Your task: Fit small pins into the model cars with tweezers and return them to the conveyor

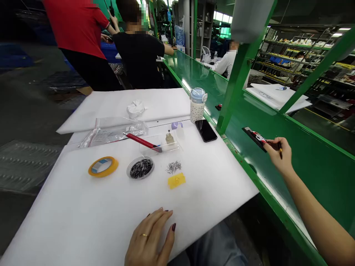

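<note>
Left hand (149, 238) rests on the white table (83, 214), fingers close together, thumb apart; right hand (281, 155) pinches a dark logo-marked piece (254, 139) over the green belt (313, 159), loaded shelves (294, 43) standing beyond

Your flat white table (83, 210) looked bright
Glare streaked the glossy green metal bench (307, 147); the dark grey floor (19, 125) blurred.

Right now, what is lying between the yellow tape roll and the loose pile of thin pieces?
In the head view, a clear dish of dark pieces lies between them.
</note>
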